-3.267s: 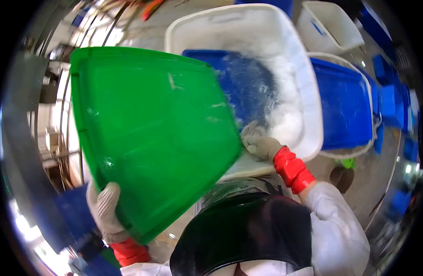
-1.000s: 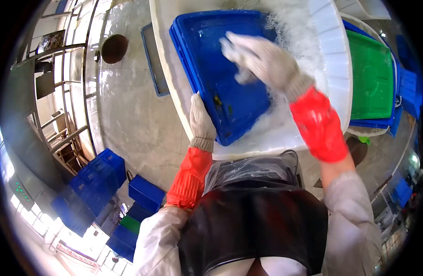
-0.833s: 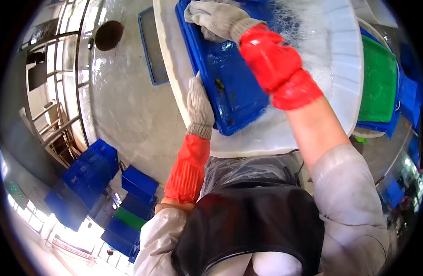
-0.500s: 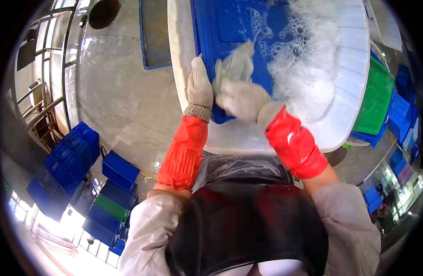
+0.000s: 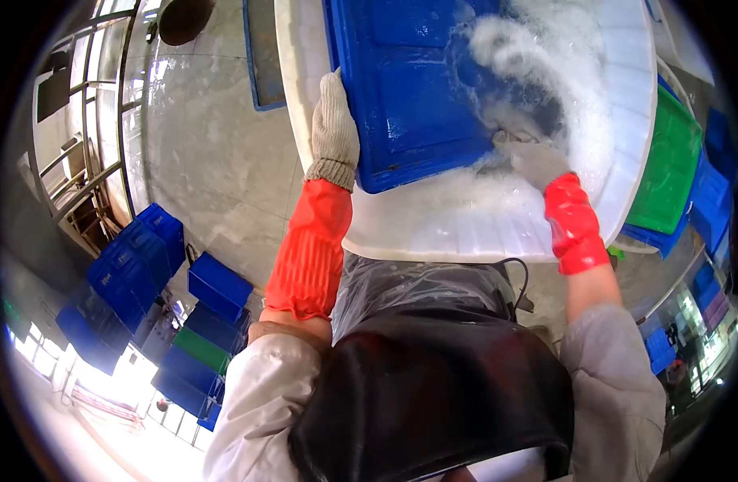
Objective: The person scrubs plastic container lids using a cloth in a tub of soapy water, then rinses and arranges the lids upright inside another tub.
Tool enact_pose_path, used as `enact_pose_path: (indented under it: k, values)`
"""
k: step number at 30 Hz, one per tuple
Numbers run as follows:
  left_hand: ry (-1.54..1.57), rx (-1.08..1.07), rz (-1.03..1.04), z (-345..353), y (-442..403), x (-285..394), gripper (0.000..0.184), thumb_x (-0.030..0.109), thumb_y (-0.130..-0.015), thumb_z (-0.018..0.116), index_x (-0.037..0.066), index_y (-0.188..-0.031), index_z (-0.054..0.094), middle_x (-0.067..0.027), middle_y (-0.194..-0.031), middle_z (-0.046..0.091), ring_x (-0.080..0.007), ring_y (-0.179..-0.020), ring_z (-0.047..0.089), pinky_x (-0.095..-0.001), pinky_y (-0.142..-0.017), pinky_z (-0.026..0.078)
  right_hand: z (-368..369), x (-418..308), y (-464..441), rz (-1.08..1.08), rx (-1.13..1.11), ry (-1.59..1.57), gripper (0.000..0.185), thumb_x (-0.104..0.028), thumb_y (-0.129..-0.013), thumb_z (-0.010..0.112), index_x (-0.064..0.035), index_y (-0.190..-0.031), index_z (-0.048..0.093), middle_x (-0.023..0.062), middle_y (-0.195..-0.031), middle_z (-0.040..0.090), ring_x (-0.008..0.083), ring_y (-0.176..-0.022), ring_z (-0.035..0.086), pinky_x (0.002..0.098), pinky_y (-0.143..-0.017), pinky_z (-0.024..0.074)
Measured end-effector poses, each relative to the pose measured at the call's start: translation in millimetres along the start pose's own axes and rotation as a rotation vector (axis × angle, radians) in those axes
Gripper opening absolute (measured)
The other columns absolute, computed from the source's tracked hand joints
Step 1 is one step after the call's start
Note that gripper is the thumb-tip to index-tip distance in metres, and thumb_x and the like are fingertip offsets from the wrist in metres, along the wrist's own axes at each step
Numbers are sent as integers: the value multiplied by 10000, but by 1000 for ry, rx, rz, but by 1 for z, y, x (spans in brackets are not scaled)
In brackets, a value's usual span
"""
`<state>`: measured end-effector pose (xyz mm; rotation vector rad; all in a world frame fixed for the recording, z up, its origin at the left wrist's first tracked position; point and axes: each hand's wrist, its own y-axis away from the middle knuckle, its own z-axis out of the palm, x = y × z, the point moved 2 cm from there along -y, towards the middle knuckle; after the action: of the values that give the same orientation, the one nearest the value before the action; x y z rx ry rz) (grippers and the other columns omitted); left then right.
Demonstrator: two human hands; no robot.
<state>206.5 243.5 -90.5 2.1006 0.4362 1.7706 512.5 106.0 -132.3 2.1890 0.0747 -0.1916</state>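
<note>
Blue panel (image 5: pixel 409 88) is best steadied along its edge by the outstretched left hand (image 5: pixel 334 130); amid foam (image 5: pixel 501 42), the right hand's (image 5: pixel 539 163) grip cannot be told.

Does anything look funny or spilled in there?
One thing: the big blue tray sits askew in the white tub, its left side up by the rim and its right side dipping into the foamy water. The floor shines, maybe wet, but I can't tell if anything spilled.
</note>
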Motion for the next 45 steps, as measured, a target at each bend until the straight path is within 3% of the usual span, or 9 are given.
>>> enact_pose_path:
  k: [4, 10, 18, 26, 28, 31, 34, 39, 45]
  values:
    - [3, 9, -40, 6, -1, 12, 698, 538, -1111, 333, -18, -1500, 498, -131, -1392, 624, -204, -1272, 577, -334, -1110, 435, -14, -13, 27, -332, 527, -320, 474, -299, -985, 540, -140, -1430, 581, 201, -1183, 701, 385, -1081, 676, 443, -969, 526]
    - [101, 5, 12, 7, -6, 9, 660, 513, -1112, 372, -12, -1483, 521, -113, -1374, 634, -200, -1265, 581, -321, -1103, 434, -67, -156, 23, -557, 392, -417, 374, -278, -949, 589, -100, -1277, 604, 180, -911, 720, 385, -843, 707, 499, -746, 550]
    - [-60, 27, 50, 6, -6, -4, 665, 524, -1102, 394, -19, -1455, 544, -135, -1342, 653, -185, -1245, 590, -333, -1076, 451, -25, -132, -16, -171, 292, -8, 372, -216, -919, 600, -9, -1228, 613, 129, -781, 735, 383, -689, 716, 517, -601, 558]
    - [104, -67, 19, 13, 2, 15, 660, 500, -1096, 431, -7, -1516, 476, -135, -1370, 634, -205, -1248, 600, -327, -1095, 460, 16, 19, -11, -115, 1, 103, 387, -294, -963, 562, -26, -1219, 675, 226, -1120, 717, 352, -1077, 696, 456, -925, 545]
    - [160, -88, -87, 16, 3, 18, 669, 517, -1093, 427, 2, -1517, 476, -125, -1386, 622, -196, -1254, 597, -325, -1102, 460, -11, 5, 12, 15, 248, -481, 480, -381, -987, 544, -56, -1322, 657, 221, -1214, 695, 375, -1155, 656, 451, -1004, 499]
    - [219, -153, -358, 17, 10, 39, 727, 560, -1089, 402, -18, -1527, 453, -125, -1430, 580, -203, -1274, 569, -321, -1103, 446, -61, -54, 39, -179, 579, -487, 411, -360, -998, 547, -116, -1305, 670, 151, -1106, 723, 352, -966, 690, 448, -891, 534]
    - [375, -197, -247, 17, -4, 6, 705, 584, -1082, 397, 3, -1454, 545, -118, -1373, 622, -201, -1224, 607, -314, -1066, 487, -90, -122, 42, -334, 424, -782, 570, -179, -919, 668, 57, -1422, 541, 251, -1034, 698, 360, -968, 690, 413, -888, 534]
    - [555, -186, -294, 22, 3, 6, 670, 539, -1102, 380, 6, -1491, 500, -109, -1443, 557, -206, -1307, 537, -329, -1120, 426, -130, -180, -11, -447, 428, -704, 628, -193, -869, 699, -60, -1463, 544, 258, -955, 680, 402, -913, 695, 448, -810, 545]
    - [491, -152, -519, 26, 0, -17, 785, 624, -1053, 450, -15, -1510, 470, -99, -1485, 533, -163, -1341, 507, -293, -1138, 410, -202, -140, -158, -534, 959, -500, 507, -241, -990, 580, -73, -1466, 528, 126, -1206, 715, 266, -1105, 689, 367, -984, 523]
